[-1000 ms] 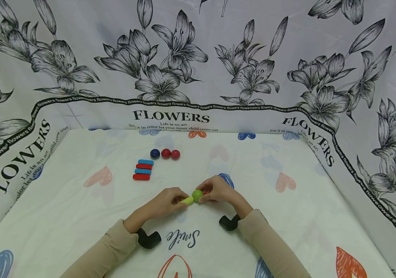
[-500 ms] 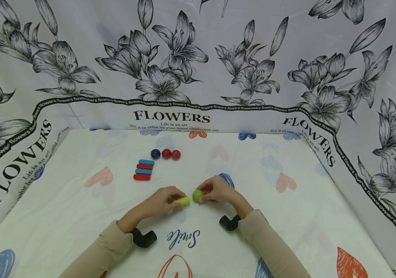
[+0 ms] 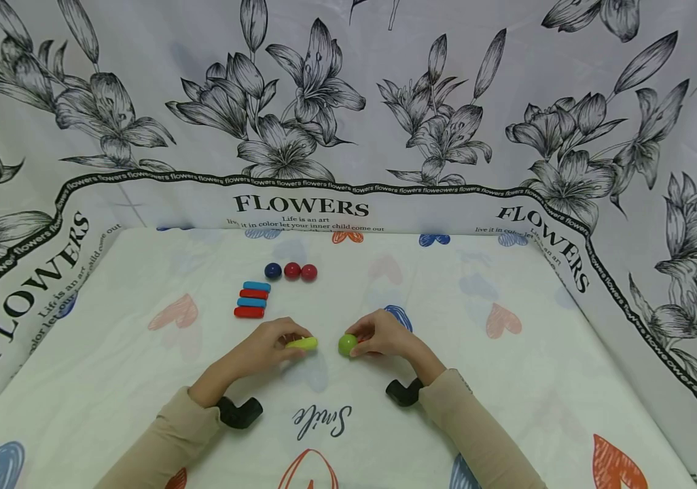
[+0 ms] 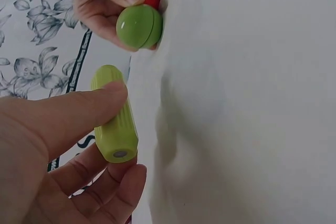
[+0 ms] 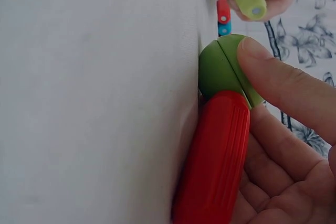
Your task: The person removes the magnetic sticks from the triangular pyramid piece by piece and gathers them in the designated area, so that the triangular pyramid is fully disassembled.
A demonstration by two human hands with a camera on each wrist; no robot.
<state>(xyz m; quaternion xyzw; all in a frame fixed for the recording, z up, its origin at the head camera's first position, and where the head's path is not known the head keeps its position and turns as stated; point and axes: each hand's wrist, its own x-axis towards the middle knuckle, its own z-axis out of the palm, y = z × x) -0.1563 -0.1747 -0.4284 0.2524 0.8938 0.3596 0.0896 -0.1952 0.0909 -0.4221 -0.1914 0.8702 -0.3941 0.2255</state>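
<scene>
My left hand (image 3: 269, 345) pinches a ribbed yellow-green rod (image 4: 116, 137) between thumb and fingers; a small grey disc shows in the rod's end. To its right, my right hand (image 3: 385, 333) holds a green ball (image 5: 220, 66), thumb on its upper side. A ribbed red rod (image 5: 215, 156) meets this ball end-on and runs back beside the palm, over the white cloth. In the head view the fingers mostly cover that red rod. A gap separates the yellow-green rod from the green ball.
Farther back on the cloth, a dark blue ball (image 3: 272, 270) and two red balls (image 3: 291, 270) sit in a row. In front of them, blue rods (image 3: 257, 286) and red rods (image 3: 248, 312) lie stacked side by side. A floral curtain (image 3: 348, 88) rises behind.
My left hand has drawn the yellow-green rod leftward, away from the green ball that it was against. The right hand has stayed in place with the green ball and red rod.
</scene>
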